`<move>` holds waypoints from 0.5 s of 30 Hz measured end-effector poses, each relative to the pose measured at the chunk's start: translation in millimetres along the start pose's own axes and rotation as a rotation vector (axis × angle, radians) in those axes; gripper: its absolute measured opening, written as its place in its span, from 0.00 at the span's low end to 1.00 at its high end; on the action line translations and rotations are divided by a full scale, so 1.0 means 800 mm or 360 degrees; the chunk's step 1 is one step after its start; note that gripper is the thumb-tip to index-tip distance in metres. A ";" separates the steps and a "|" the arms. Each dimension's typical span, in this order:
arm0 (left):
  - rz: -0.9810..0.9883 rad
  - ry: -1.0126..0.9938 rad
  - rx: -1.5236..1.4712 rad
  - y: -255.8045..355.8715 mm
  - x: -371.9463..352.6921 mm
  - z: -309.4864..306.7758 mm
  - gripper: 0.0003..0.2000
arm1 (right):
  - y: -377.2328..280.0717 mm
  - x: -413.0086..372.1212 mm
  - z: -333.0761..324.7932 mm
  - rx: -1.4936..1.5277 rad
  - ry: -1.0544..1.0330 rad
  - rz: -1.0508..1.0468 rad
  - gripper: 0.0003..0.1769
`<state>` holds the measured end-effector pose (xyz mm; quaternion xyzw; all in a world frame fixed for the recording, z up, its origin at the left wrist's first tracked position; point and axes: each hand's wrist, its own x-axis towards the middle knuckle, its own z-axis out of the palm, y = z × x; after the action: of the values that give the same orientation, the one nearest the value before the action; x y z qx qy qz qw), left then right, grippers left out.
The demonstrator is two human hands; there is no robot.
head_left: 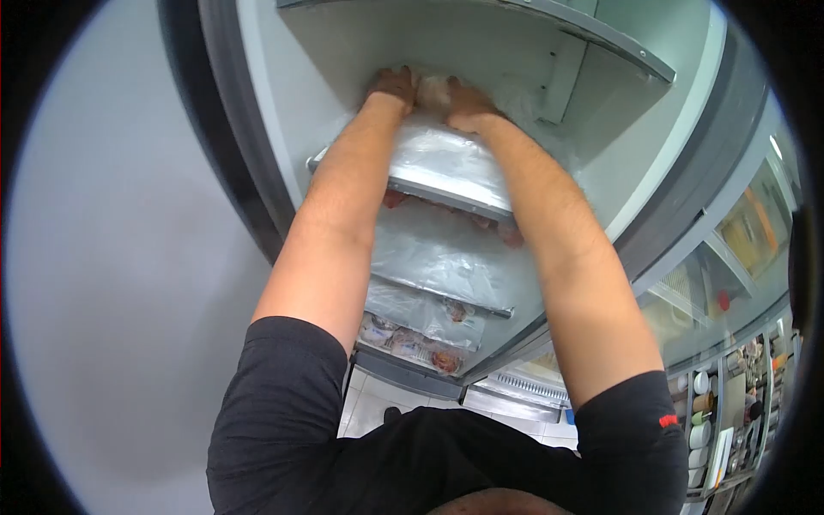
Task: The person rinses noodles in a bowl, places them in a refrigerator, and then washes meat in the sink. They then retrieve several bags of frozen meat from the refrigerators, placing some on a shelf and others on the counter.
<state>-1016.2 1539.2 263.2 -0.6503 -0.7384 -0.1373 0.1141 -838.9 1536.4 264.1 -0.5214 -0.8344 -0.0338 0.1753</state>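
Note:
Both arms reach deep into an upright fridge or freezer. At the back of a shelf, my left hand rests at the left side of a pale, plastic-wrapped bundle. My right hand is at the bundle's right side, with its fingers toward it. The fingers of both hands look curled against the bundle, though blur hides the exact contact. Clear plastic sheeting covers the shelf in front of the hands.
Lower shelves hold more plastic sheeting and bagged reddish items. An upper shelf edge crosses above the hands. A glass door and a rack of containers stand at the right. A grey panel fills the left.

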 end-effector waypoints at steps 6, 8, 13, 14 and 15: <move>0.0227 -0.0092 0.0175 -0.001 -0.016 -0.035 0.33 | -0.010 -0.013 0.002 0.0129 -0.0003 0.0108 0.41; 0.0279 0.0089 0.0204 -0.005 -0.007 -0.032 0.30 | -0.018 -0.018 -0.015 0.0099 0.0025 0.0097 0.39; 0.0328 -0.0145 0.0292 -0.011 0.056 -0.074 0.27 | -0.005 0.013 -0.047 0.0036 0.0153 -0.0031 0.34; 0.0302 -0.0182 0.0348 -0.015 0.077 -0.080 0.30 | -0.005 0.017 -0.055 0.0021 0.0201 -0.0077 0.32; 0.0322 -0.0143 0.0305 -0.016 0.078 -0.090 0.29 | -0.005 0.018 -0.062 0.0009 0.0251 -0.0120 0.31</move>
<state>-1037.3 1570.2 351.4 -0.7130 -0.6832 -0.0246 0.1559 -835.6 1535.4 315.5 -0.4848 -0.8372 -0.0790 0.2405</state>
